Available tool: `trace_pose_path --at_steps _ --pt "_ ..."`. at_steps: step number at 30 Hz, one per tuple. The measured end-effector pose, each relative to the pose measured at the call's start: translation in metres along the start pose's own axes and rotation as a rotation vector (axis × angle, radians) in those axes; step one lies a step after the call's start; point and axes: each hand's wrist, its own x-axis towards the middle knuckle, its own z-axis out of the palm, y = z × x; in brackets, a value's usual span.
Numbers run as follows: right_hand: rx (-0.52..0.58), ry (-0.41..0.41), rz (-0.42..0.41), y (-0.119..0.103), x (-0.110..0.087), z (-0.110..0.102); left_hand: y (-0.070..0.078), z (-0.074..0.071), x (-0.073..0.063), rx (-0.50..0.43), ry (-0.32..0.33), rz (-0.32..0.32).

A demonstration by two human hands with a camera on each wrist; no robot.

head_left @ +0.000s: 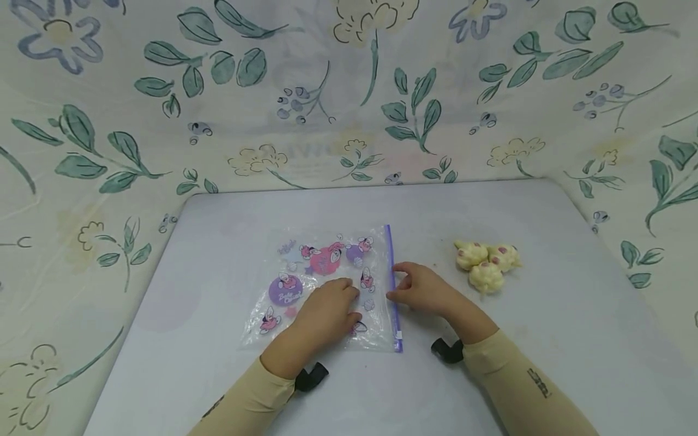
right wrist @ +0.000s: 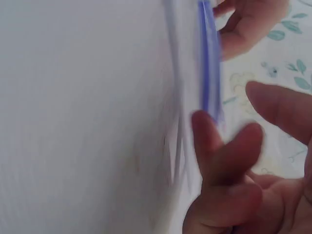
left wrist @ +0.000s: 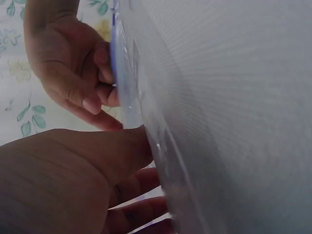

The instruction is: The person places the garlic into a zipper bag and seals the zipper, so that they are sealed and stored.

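Note:
A clear plastic zip bag (head_left: 322, 321) printed with pink and purple cartoon figures lies flat on the table. Its purple zip strip (head_left: 390, 266) runs along the right side, with a small white slider (head_left: 398, 335) near the lower end. My left hand (head_left: 327, 312) rests on the bag's middle, fingers loosely bent on the plastic. At the strip is my right hand (head_left: 422, 289), its thumb and forefinger spread apart. In the right wrist view, fingertips (right wrist: 204, 129) are at the strip's edge while the thumb (right wrist: 278, 107) stands away from them.
Three pale yellow, garlic-like bulbs (head_left: 485, 277) with reddish spots sit together right of the bag. The pale table (head_left: 218, 242) meets a flower-printed cloth (head_left: 327, 145) at the back and sides. A black wrist mount (head_left: 447, 351) sticks out from the right sleeve.

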Motion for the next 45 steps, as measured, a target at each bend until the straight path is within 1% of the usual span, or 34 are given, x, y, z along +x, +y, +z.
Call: trace_pose_path --at_steps 3,7,9,12,14,15,16,18,21,23,25,27,29,30,32,34,37,39,42,45 --pt "0.083 0.018 0.000 -0.002 -0.001 0.000 0.000 0.002 0.000 0.003 0.008 0.006" --pt "0.108 0.062 0.001 -0.005 -0.004 0.000 0.000 0.003 0.000 0.017 0.020 0.027" --pt "0.123 0.071 -0.008 -0.006 -0.005 0.000 0.001 0.003 0.000 0.020 0.018 0.031" --pt "0.202 0.069 -0.016 -0.007 -0.006 0.001 0.002 0.003 0.000 0.021 0.010 0.025" --pt "0.261 0.053 -0.027 -0.006 -0.006 0.002 0.003 0.003 0.000 0.026 0.006 0.018" --pt "0.291 0.038 -0.034 -0.005 -0.005 0.003 0.004 0.003 0.000 0.032 0.014 0.021" --pt "0.328 0.017 -0.038 -0.004 -0.005 0.003 0.005 0.003 0.001 0.038 0.029 0.030" --pt "0.390 -0.040 -0.062 -0.002 -0.004 0.004 0.009 0.002 0.001 0.042 0.084 0.058" --pt "0.465 -0.153 -0.111 0.003 -0.002 0.004 0.017 -0.001 0.004 0.016 0.201 0.118" --pt "0.477 -0.214 -0.140 0.006 -0.002 0.004 0.023 -0.002 0.006 0.008 0.269 0.169" --pt "0.445 -0.258 -0.165 0.009 -0.001 0.004 0.029 -0.001 0.008 0.018 0.311 0.231" --pt "0.371 -0.272 -0.197 0.011 0.000 0.003 0.035 0.002 0.009 0.048 0.335 0.310" --pt "0.269 -0.267 -0.236 0.013 0.001 0.002 0.041 0.005 0.010 0.079 0.335 0.387" --pt "0.221 -0.261 -0.251 0.014 0.002 0.001 0.044 0.007 0.010 0.096 0.328 0.413" --pt "0.137 -0.246 -0.283 0.016 0.003 0.000 0.049 0.008 0.010 0.148 0.309 0.439" --pt "0.084 -0.238 -0.297 0.017 0.004 0.000 0.054 0.007 0.010 0.227 0.275 0.423" --pt "0.038 -0.220 -0.302 0.015 0.004 0.000 0.058 0.003 0.010 0.376 0.235 0.366" --pt "0.011 -0.205 -0.291 0.013 0.004 0.001 0.059 0.000 0.011 0.460 0.219 0.343" --pt "-0.023 -0.185 -0.272 0.010 0.003 0.003 0.061 -0.003 0.012 0.555 0.236 0.313" --pt "-0.047 -0.172 -0.261 0.007 0.003 0.004 0.060 -0.008 0.014 0.593 0.251 0.262"
